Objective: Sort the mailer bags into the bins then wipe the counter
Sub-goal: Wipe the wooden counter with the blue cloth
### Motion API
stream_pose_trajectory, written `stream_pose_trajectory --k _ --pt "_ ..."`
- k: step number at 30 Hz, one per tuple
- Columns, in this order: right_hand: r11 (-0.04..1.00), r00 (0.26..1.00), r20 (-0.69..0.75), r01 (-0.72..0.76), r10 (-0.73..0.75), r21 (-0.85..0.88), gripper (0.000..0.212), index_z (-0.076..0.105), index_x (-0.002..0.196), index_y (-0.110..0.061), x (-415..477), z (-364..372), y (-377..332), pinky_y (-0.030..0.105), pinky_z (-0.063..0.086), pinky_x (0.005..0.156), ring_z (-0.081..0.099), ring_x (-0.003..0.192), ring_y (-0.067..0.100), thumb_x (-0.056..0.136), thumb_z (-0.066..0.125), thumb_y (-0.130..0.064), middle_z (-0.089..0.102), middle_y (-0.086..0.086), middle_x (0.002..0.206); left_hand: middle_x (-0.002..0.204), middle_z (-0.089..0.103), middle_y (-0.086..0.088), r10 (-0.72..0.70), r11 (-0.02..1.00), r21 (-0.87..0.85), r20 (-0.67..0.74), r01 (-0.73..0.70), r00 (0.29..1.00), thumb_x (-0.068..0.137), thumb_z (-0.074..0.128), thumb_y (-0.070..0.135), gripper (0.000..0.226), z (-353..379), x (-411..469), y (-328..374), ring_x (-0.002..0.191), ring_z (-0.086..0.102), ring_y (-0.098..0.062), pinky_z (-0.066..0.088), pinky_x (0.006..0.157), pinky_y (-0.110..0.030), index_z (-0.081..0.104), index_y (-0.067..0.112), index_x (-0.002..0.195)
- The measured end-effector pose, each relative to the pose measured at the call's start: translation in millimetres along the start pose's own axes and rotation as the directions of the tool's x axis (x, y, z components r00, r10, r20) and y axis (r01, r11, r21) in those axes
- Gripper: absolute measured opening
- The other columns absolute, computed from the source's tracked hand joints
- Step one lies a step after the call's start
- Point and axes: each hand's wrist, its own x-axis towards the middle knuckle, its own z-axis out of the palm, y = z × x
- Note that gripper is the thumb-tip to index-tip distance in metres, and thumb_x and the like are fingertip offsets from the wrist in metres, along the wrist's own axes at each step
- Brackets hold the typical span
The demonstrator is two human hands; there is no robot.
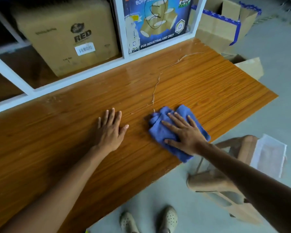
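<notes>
Two hands: both lie palm-down on the wooden counter (57,140), well apart from each other.
Right hand (183,132): flat, fingers spread, pressing down on the blue cloth (160,130); it does not clutch the cloth, only bears on it.
Left hand (110,129): flat and empty, fingers together and extended, resting on bare wood left of the cloth.
Blue cloth: bunched and folded, lying near the counter's front edge toward its right end, one corner hanging just over the edge.
Counter: glossy orange-brown wood grain, with a thin pale crack or scratch line (155,88) running from the far right corner down toward the cloth.
Shelf behind: white frame (123,47) with a brown carton marked "RED" (65,36) in one bay and a blue printed box (158,22) reading "FOR INDUSTRIAL USE ONLY" in the next.
Floor right of counter: open cardboard boxes (222,26), and lower down a brown box (225,190) holding what looks like a white mailer bag (269,158), though blur makes that uncertain.
Feet: two pale perforated clogs (168,219) on the grey floor below the counter edge.
</notes>
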Motion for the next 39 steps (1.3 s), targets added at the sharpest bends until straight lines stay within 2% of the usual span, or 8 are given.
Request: stream_pose_trajectory --k 5,12,19,23,26,29,34,39 --pt "0.734 0.734 -0.055 -0.666 0.676 0.13 0.074 0.018 0.152 -0.035 33 0 -35 0.062 0.007 0.115 0.001 0.15 0.029 0.088 0.028 -0.07 0.009 0.01 0.162 0.162 -0.002 -0.003 0.077 0.997 -0.015 0.034 -0.077 0.996 0.093 0.008 0.062 0.069 -5 11 -22 0.149 -0.005 -0.024 -0.001 0.12 -0.05 0.006 0.029 0.153" --pt "0.996 0.996 0.033 0.081 -0.082 0.023 0.074 0.011 0.15 -0.047 15 11 -118 0.059 0.006 0.117 -0.001 0.15 0.019 0.085 0.027 -0.077 0.004 -0.005 0.163 0.162 0.008 -0.007 0.041 0.999 -0.027 -0.01 -0.041 0.999 0.095 0.017 0.061 0.068 -4 38 -47 0.149 0.006 -0.028 0.006 0.118 -0.053 0.016 0.025 0.152" --pt "0.66 0.663 -0.032 -0.737 0.748 0.146 0.076 0.016 0.153 -0.034 98 -2 -57 0.061 0.007 0.115 0.0 0.15 0.029 0.087 0.026 -0.071 0.008 0.009 0.162 0.162 -0.002 -0.004 0.031 0.999 -0.024 0.025 -0.03 0.999 0.093 0.007 0.063 0.071 -15 87 -62 0.149 -0.006 -0.023 -0.003 0.12 -0.048 0.005 0.025 0.153" --pt "0.964 0.966 -0.006 -0.259 0.26 0.058 0.075 0.007 0.153 -0.039 121 4 -110 0.06 0.001 0.116 -0.006 0.15 0.028 0.088 0.025 -0.071 0.0 0.007 0.163 0.161 0.008 -0.006 -0.056 0.996 -0.075 -0.035 0.053 0.998 0.097 0.017 0.057 0.066 -19 125 -61 0.149 0.003 -0.025 0.002 0.119 -0.048 0.017 0.021 0.152" --pt "0.996 0.996 0.019 0.086 -0.087 0.027 0.072 0.01 0.151 -0.045 139 -4 -65 0.055 0.005 0.118 -0.002 0.15 0.019 0.086 0.019 -0.076 0.004 -0.003 0.163 0.161 0.012 -0.008 -0.13 0.987 -0.1 -0.084 0.122 0.988 0.099 0.023 0.049 0.061 -20 141 -63 0.149 0.005 -0.026 0.006 0.12 -0.05 0.02 0.019 0.151" --pt "0.966 0.966 -0.032 -0.254 0.256 0.053 0.069 0.014 0.15 -0.044 185 -10 9 0.054 0.008 0.118 0.0 0.15 0.018 0.087 0.022 -0.072 0.008 -0.003 0.163 0.161 0.005 -0.008 -0.207 0.975 -0.108 -0.103 0.196 0.973 0.1 0.021 0.047 0.06 -13 145 -63 0.149 -0.001 -0.025 0.004 0.121 -0.048 0.013 0.019 0.152" --pt "0.597 0.609 -0.02 -0.77 0.793 0.224 0.071 0.019 0.153 -0.027 280 -21 18 0.064 0.004 0.114 -0.002 0.149 0.033 0.091 0.029 -0.062 0.007 0.013 0.162 0.161 0.004 -0.008 -0.342 0.935 -0.145 -0.137 0.323 0.93 0.096 0.012 0.057 0.068 -8 156 -65 0.149 -0.001 -0.026 0.001 0.12 -0.046 0.011 0.018 0.152" --pt "0.996 0.998 0.012 -0.065 0.064 0.065 0.071 0.006 0.153 -0.037 314 -7 -71 0.056 -0.003 0.116 -0.009 0.15 0.026 0.092 0.025 -0.066 -0.001 0.005 0.163 0.158 0.022 -0.012 -0.376 0.926 -0.125 -0.199 0.357 0.905 0.094 0.015 0.051 0.069 -4 158 -67 0.147 0.014 -0.029 0.011 0.119 -0.048 0.03 0.012 0.148"
